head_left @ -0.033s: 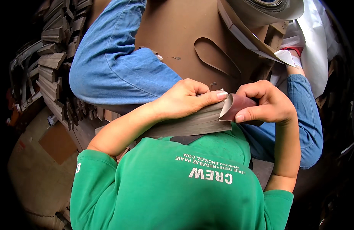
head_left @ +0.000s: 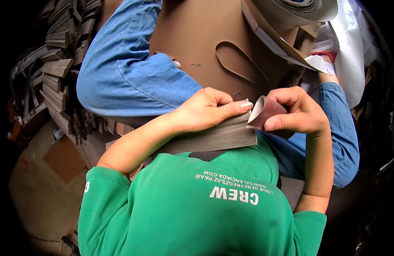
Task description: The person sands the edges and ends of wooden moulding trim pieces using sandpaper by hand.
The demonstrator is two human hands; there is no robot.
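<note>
Left hand: the left hand is closed over a grey wooden strip, pinned against the lap so its end stays steady.
Right hand: the right hand is pinched shut on a folded piece of sandpaper, curled to meet the strip's end.
Surroundings: more wooden strips are stacked at the left, near the jeans.

Around my lap: wood, cardboard and paper

My jeans and green shirt fill the middle. A brown cardboard sheet with a curved cut-out lies across my knees. Grey wood strips are stacked at my left, a big paper roll sits at the top right, white sheeting just beside it, a cardboard box at the lower left.
</note>
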